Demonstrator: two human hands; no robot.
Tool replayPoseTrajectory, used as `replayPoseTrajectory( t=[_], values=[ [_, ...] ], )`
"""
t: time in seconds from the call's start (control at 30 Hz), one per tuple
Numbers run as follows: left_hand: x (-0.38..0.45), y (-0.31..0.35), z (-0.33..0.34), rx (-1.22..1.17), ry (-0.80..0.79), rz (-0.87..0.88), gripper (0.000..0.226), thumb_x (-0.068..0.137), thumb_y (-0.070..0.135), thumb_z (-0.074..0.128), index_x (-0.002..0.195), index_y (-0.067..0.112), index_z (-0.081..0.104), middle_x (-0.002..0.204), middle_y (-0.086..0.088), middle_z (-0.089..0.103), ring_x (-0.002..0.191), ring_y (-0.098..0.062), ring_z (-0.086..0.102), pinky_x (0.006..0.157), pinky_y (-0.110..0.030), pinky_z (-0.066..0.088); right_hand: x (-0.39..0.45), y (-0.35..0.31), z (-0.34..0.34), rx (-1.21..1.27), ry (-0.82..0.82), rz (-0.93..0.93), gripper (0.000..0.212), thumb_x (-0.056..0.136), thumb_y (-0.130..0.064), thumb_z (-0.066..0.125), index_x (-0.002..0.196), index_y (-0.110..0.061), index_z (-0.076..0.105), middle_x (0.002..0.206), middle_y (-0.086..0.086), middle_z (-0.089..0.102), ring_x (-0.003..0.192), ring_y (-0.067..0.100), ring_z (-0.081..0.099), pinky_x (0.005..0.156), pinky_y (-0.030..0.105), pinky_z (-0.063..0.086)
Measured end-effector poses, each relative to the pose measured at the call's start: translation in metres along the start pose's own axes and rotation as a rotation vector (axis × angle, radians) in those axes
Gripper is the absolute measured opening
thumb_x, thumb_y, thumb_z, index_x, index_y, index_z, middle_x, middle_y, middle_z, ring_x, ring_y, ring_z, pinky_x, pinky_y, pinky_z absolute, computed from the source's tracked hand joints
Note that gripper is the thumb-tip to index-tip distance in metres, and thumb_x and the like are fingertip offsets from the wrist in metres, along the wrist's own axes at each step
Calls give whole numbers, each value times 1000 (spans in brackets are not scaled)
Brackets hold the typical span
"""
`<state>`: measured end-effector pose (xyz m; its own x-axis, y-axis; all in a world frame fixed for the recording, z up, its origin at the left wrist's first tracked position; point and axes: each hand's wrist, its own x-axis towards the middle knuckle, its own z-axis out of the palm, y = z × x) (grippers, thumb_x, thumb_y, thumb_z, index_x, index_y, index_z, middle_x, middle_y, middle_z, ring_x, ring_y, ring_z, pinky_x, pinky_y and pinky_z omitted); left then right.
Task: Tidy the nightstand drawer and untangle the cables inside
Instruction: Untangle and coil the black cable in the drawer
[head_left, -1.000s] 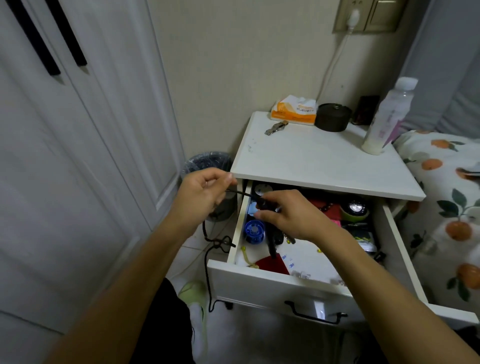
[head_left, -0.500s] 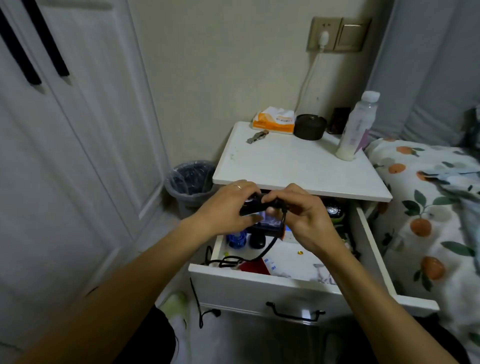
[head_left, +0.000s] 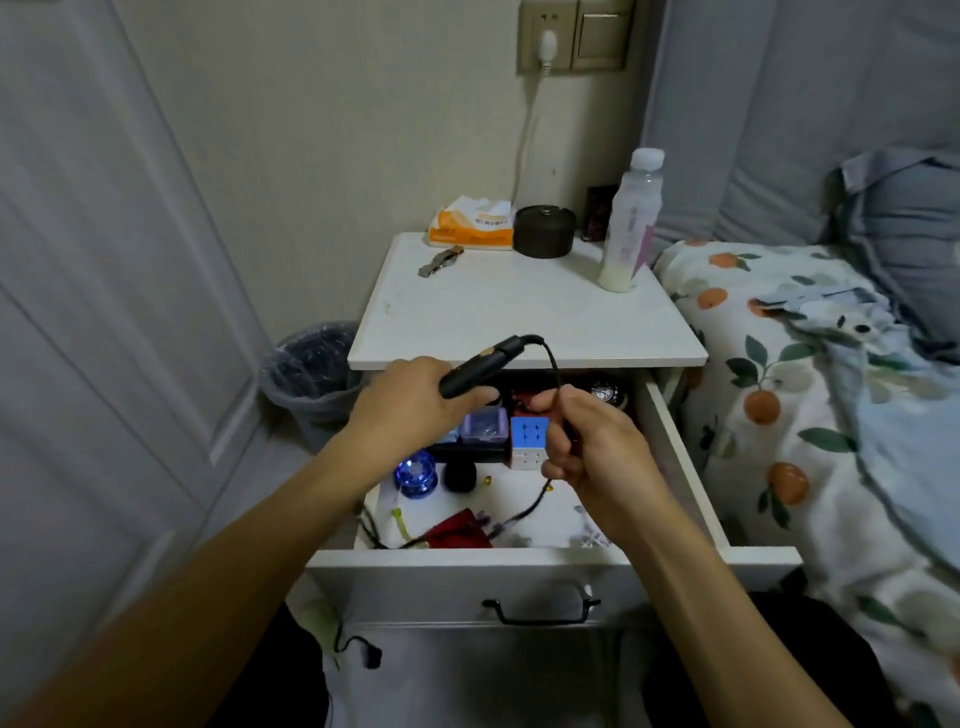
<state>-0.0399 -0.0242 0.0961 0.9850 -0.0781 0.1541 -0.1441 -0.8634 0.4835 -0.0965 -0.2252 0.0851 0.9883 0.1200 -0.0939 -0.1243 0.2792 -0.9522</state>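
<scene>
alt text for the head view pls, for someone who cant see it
Over an open white nightstand drawer, the left hand grips a black stick-shaped device while the right hand pinches its thin black cable. A coloured puzzle cube lies inside.

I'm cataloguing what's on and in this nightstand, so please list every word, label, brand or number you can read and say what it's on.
No text here is legible.
Tissue pack: white print on its orange band, too blurred to read.
Bottle: a label with faint print, too small to read.
Black device in the left hand: a small gold mark, unreadable.
Puzzle cube in the drawer: only small dark marks on its blue squares, no readable characters.
</scene>
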Motion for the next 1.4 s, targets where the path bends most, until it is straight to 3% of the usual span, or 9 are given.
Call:
replayPoseTrajectory(
  t=[0.23, 0.43, 0.6, 0.7, 0.77, 0.9, 1.13, 1.27, 1.4],
  values=[
    [-21, -3, -8, -1182, -432, -553, 39, 71, 50, 76, 74, 17, 55, 60, 0, 57, 36, -6, 34, 35, -16, 31, -20, 16, -6, -246, -71, 45, 35, 105, -32, 41, 84, -12, 61, 52, -2, 36, 42, 10, 23, 42, 20, 21],
    [-41, 3, -10, -1343, -476, -530, 33, 75, 44, 73, 82, 17, 55, 62, 1, 51, 34, -5, 32, 33, -15, 28, -41, 20, -8, -416, -93, 68, 34, 103, -29, 43, 80, -17, 64, 50, -2, 35, 42, 10, 24, 41, 19, 21],
    [-59, 29, -16, -1552, -578, -424, 26, 79, 30, 70, 90, 13, 54, 115, -12, 70, 35, -2, 35, 34, -15, 36, -59, 13, 3, -596, -175, 51, 37, 103, -36, 42, 81, -14, 63, 46, 0, 40, 38, 12, 30, 38, 20, 27],
    [-59, 38, -21, -1665, -461, -415, 16, 84, 22, 67, 86, 12, 55, 86, -3, 72, 33, -2, 35, 32, -16, 34, -74, 11, 9, -629, -189, -24, 43, 103, -39, 41, 70, -17, 58, 41, -6, 41, 35, 8, 34, 38, 16, 28],
    [-57, 39, -21, -1616, -257, -453, 17, 90, 20, 66, 82, 13, 53, 64, 2, 60, 34, -4, 35, 32, -18, 33, -88, 13, 8, -610, -180, -91, 43, 102, -39, 42, 67, -19, 55, 43, -8, 39, 37, 4, 34, 40, 13, 27],
    [-61, 33, -11, -1189, 53, -396, 13, 94, 21, 64, 89, 14, 55, 63, -1, 52, 41, -10, 40, 39, -23, 38, -111, 17, 4, -589, -144, -130, 39, 102, -38, 44, 71, -20, 60, 47, -7, 40, 42, 8, 35, 44, 21, 30],
    [-90, 24, -30, -597, -200, -80, 31, 83, 37, 76, 89, 11, 61, 66, -4, 64, 44, -9, 49, 44, -23, 44, -111, 2, -2, -638, -123, -32, 11, 98, -25, 56, 102, -18, 64, 81, 3, 70, 58, 16, 62, 55, 25, 51],
    [-95, 24, -38, -271, -133, 92, 33, 73, 46, 80, 78, 23, 57, 63, 10, 57, 49, 0, 51, 49, -15, 38, -86, -4, 9, -602, -133, -140, 34, 99, -38, 52, 130, -25, 57, 123, -5, 65, 105, 7, 65, 87, 27, 53],
    [-85, 22, -25, -44, -163, 198, 41, 70, 45, 83, 95, 27, 56, 77, 8, 62, 67, -5, 59, 57, -23, 45, -52, -10, 29, -515, -29, -253, 22, 100, -35, 53, 94, -21, 68, 93, -2, 75, 90, 12, 70, 83, 33, 56]
  ],
)
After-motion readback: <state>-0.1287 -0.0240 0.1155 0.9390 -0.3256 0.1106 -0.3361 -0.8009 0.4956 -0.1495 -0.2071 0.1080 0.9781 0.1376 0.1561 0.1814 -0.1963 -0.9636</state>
